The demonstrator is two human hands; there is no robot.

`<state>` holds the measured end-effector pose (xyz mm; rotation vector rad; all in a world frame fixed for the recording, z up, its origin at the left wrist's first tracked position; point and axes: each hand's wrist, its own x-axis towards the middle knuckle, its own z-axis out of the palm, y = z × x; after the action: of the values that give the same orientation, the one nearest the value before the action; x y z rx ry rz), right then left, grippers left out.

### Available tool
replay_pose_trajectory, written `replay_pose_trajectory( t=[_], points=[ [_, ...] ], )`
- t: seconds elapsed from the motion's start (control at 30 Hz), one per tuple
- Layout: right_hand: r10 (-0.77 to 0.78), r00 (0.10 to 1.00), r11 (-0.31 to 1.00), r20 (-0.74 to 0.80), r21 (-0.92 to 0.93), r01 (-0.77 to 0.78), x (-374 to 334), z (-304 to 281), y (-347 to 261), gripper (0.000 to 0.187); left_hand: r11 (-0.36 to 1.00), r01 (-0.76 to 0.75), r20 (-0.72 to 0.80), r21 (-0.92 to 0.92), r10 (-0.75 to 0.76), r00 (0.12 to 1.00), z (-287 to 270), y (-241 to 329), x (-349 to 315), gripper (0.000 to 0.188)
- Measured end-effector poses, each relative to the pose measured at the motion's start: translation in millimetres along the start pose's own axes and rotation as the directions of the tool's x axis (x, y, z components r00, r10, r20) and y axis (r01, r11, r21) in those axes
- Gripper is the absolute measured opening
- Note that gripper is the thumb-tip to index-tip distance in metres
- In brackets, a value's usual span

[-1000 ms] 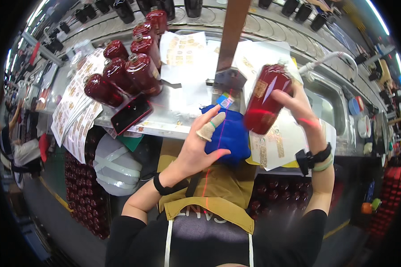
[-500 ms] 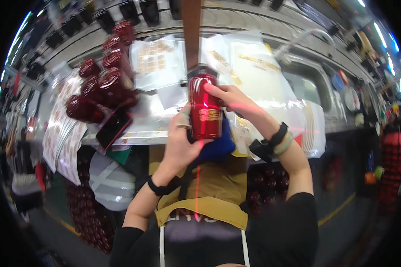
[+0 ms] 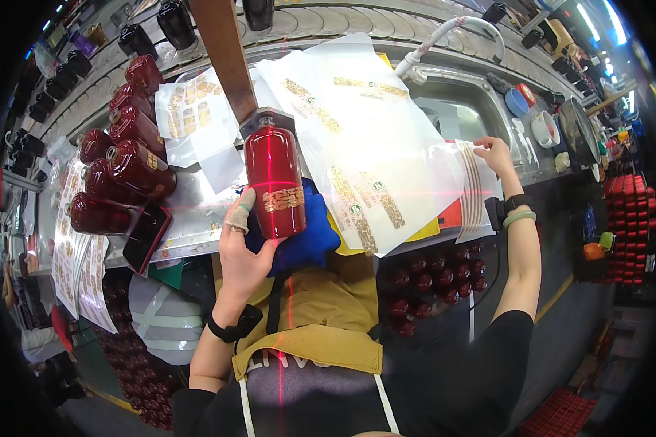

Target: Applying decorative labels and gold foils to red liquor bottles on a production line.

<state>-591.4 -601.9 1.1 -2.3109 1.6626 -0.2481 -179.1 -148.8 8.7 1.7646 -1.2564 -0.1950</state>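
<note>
A glossy red bottle (image 3: pixel 271 162) with a gold patterned band (image 3: pixel 284 199) lies with its neck toward a dark bracket (image 3: pixel 246 122) on a brown post. My left hand (image 3: pixel 242 251) supports its lower end, thumb under the base and fingers along its left side; a finger wears a wrapping. Red light lines cross on the bottle. Off to the right, my right hand (image 3: pixel 497 156) hovers by a sheet with brown stripes (image 3: pixel 475 200), fingers slightly apart and nothing visible in them. Large white sheets with gold decals (image 3: pixel 393 138) lie between the hands.
Several red bottles (image 3: pixel 140 166) stand at the left beside a dark phone (image 3: pixel 146 237) and printed sheets (image 3: pixel 87 255). A blue cloth (image 3: pixel 310 237) lies below the bottle. At the back right are a faucet (image 3: pixel 444 33), a sink (image 3: pixel 463 91) and a white cup (image 3: pixel 545 130).
My right hand has let go of the bottle and moved right to the striped sheet. My left hand still holds the bottle. The whole view has shifted and tilted.
</note>
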Motion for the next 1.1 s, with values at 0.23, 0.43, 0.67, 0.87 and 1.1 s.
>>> replay_pose_trajectory(
  t=[0.23,0.43,0.67,0.87,1.1],
  points=[
    [-0.2,0.976,0.967,0.081,0.175,0.184,26,24,80,0.056,0.994,0.074,0.051,-0.085,-0.069,0.996,0,6,-2,0.077],
    [-0.396,0.874,0.911,0.282,0.237,0.337,59,24,102,0.049,0.995,-0.046,-0.059,-0.085,0.041,0.997,8,3,-9,0.077],
    [0.071,0.966,0.965,0.247,0.227,-0.129,28,12,62,0.054,0.996,-0.02,-0.065,-0.086,0.014,0.998,8,-3,-12,0.057],
    [0.166,0.984,0.934,0.06,0.311,-0.177,24,12,79,0.05,0.997,-0.005,-0.021,-0.08,0.003,1.0,9,-5,-12,0.044],
    [0.113,0.972,0.824,-0.206,0.566,0.024,-28,-19,53,0.045,0.993,-0.023,-0.121,-0.113,0.01,0.993,9,-6,-10,0.088]
  ],
)
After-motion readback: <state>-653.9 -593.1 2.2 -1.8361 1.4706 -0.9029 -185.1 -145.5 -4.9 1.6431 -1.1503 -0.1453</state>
